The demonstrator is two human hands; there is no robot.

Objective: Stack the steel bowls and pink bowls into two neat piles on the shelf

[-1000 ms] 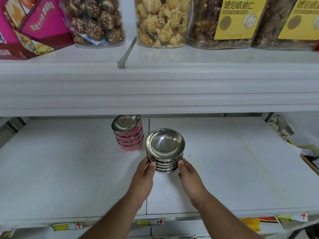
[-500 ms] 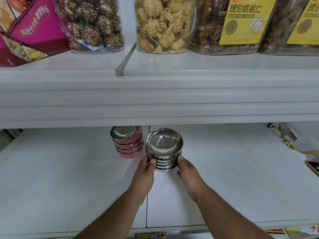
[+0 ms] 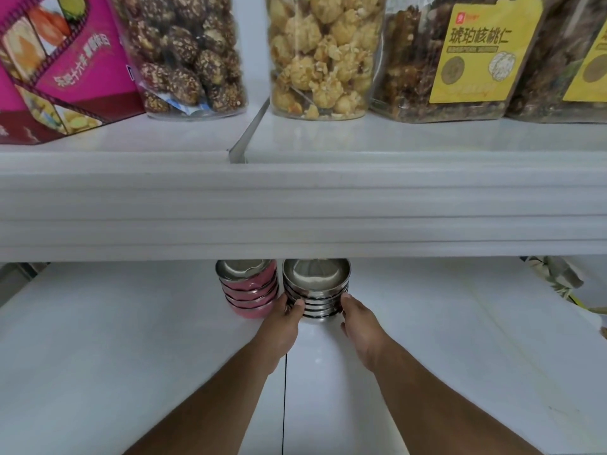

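- Head view: the left hand (image 3: 282,318) and right hand (image 3: 358,318) are pressing the sides of the steel bowls (image 3: 316,290) – thumbs and fingertips clamping the pile, which is sitting on the lower shelf (image 3: 131,339), just beside the pink bowls (image 3: 249,290).
- To do it well, I'd judge: sliding with even pressure from both sides, keeping the pile upright (no tipping).
- Steel is looking slick and mirror-bright, round rims nesting – the pink pile is showing a steel lining on top.

White lower shelf (image 3: 98,356) lay bare at nine and three o'clock; pink bowl stack (image 3: 251,292) and steel bowl stack (image 3: 316,290) blocked twelve, upper shelf edge (image 3: 295,208) overhead
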